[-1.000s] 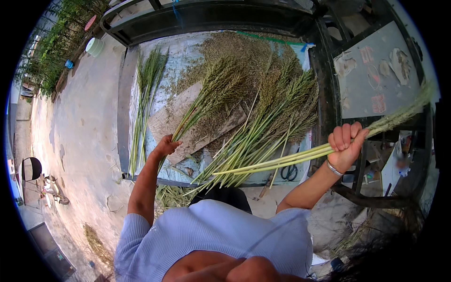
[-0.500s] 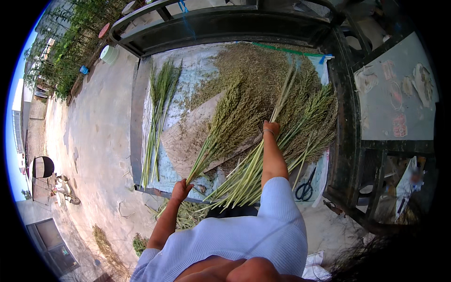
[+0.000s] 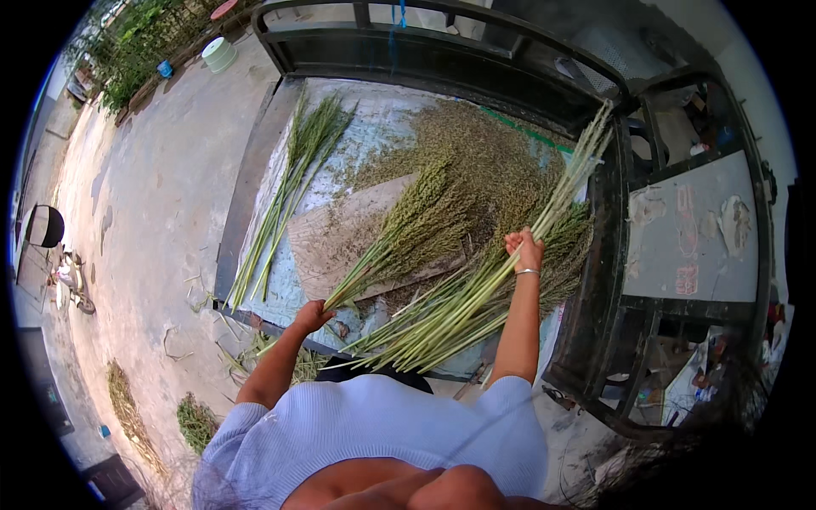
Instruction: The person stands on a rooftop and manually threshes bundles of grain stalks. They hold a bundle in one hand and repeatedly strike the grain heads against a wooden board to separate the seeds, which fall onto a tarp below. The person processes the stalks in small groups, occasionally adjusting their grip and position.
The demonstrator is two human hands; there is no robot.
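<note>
Stalks with dense olive-green seed heads (image 3: 418, 228) stretch ahead and rightward from the left hand (image 3: 313, 316), closed around their lower ends; the right hand (image 3: 525, 252) grips long pale-green stalks (image 3: 564, 194), feathery tops ahead of it, cut ends nearer the body.

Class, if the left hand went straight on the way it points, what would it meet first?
Beyond the bundle it holds, the left hand would probably meet the flat board's near edge; depth is unclear.

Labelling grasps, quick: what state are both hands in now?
Left hand: closed, holding seed-laden stalks.
Right hand: closed, holding pale-tipped stalks.
</note>
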